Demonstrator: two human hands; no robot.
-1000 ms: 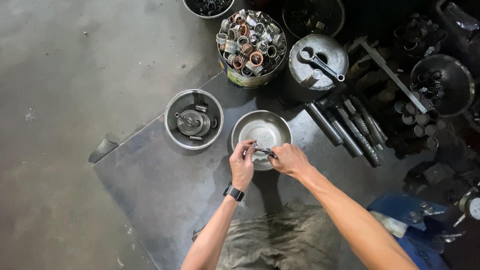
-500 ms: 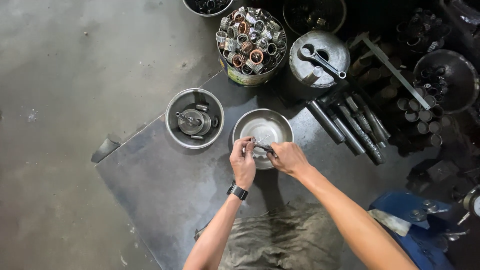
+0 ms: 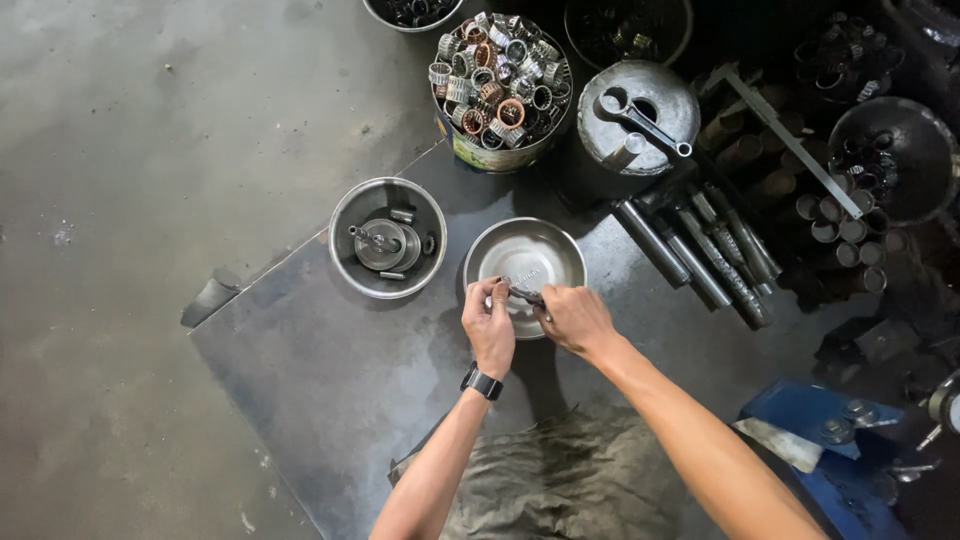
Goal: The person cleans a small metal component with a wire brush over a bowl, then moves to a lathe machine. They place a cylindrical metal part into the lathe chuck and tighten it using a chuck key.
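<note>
Left hand, watch on wrist, and right hand: both grips closed on a small dark metal part | part held over near rim of empty steel bowl on dark floor sheet | left: bowl with gear parts | right: metal rods | far: bucket of bearing rings; lidded can with wrench.

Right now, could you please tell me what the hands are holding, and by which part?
Both hands, left and right, grip a small dark metal part by its two ends, over the steel bowl.
</note>
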